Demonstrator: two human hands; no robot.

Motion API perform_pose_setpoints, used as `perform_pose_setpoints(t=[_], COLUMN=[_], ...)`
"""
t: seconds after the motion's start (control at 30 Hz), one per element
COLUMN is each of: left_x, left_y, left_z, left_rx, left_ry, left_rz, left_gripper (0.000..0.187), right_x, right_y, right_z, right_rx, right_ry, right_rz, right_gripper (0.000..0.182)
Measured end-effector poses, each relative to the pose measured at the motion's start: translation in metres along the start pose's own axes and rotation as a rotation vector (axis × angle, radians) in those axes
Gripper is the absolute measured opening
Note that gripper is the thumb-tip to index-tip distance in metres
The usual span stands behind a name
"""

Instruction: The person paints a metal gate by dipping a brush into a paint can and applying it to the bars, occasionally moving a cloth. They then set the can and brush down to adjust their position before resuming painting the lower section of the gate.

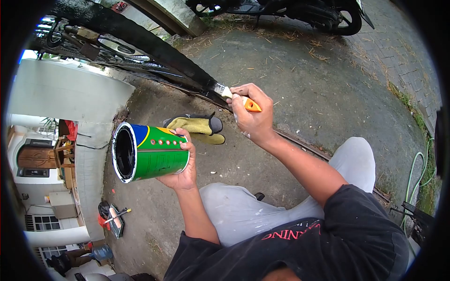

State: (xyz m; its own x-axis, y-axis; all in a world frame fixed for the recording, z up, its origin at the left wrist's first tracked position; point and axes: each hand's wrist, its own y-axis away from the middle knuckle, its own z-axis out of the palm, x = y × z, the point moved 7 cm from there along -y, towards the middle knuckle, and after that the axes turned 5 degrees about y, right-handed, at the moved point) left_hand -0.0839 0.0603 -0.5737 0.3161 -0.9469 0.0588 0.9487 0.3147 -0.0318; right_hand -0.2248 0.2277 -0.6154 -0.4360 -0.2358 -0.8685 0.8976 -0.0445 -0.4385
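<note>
My left hand [183, 166] is wrapped round a green paint can [161, 157], which is tipped with its open mouth to the left. Dark paint coats the can's inside, and its rim is pale with dark smears. In my right hand [257, 114] is a paintbrush [252, 105] with an orange and white handle, pinched near the bristles. Its tip meets the lower end of a black metal gate bar [187, 70], whose surface looks glossy. White specks mark the right hand and wrist.
Yellow and dark-grey footwear or gloves [199, 125] lie on the concrete beyond the can. A metal ground rail [304, 146] runs past my knee. A motorcycle [304, 14] is parked at the top, and a green hose [413, 182] lies at right. Tools [115, 218] rest by the wall.
</note>
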Motion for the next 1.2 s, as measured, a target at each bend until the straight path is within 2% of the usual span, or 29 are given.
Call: perform_pose_setpoints(t=[0.07,0.17,0.3,0.4,0.53,0.57,0.67,0.83,1.07,1.2], left_x=[-0.002,-0.004,-0.005,-0.007,-0.008,-0.009,-0.011,-0.007,-0.007,-0.005], left_y=[0.000,-0.001,-0.002,-0.001,-0.001,-0.002,-0.003,0.000,-0.001,-0.001], left_z=[-0.001,0.002,0.001,0.001,0.002,0.004,0.004,-0.001,0.000,-0.003], left_rx=[0.005,-0.006,-0.016,-0.009,0.003,-0.010,-0.031,0.028,0.014,0.020], left_ry=[0.009,-0.008,-0.065,-0.035,-0.010,-0.019,-0.039,-0.050,-0.020,0.003], left_rz=[-0.012,-0.020,-0.007,-0.018,-0.034,-0.036,-0.035,-0.009,-0.023,-0.020], left_gripper=[0.059,0.059,0.058,0.058,0.057,0.057,0.057,0.056,0.055,0.054], right_x=[-0.040,-0.086,-0.067,-0.046,-0.068,-0.065,-0.030,-0.062,-0.002,0.000], right_y=[-0.023,-0.046,-0.029,-0.010,-0.016,-0.019,-0.018,-0.013,-0.009,-0.007], right_z=[0.011,0.022,0.013,0.006,0.003,0.006,0.013,0.009,-0.022,-0.010], right_rx=[-0.102,-0.105,-0.073,-0.083,-0.022,-0.111,-0.147,-0.167,0.129,-0.025], right_ry=[-0.033,-0.126,-0.045,0.001,-0.224,-0.172,-0.108,-0.136,-0.322,-0.313], right_rz=[-0.096,-0.275,-0.311,-0.232,-0.237,-0.284,-0.135,-0.300,0.071,0.082], right_gripper=[0.006,0.005,0.004,0.009,0.006,0.005,0.006,0.007,0.008,0.008])
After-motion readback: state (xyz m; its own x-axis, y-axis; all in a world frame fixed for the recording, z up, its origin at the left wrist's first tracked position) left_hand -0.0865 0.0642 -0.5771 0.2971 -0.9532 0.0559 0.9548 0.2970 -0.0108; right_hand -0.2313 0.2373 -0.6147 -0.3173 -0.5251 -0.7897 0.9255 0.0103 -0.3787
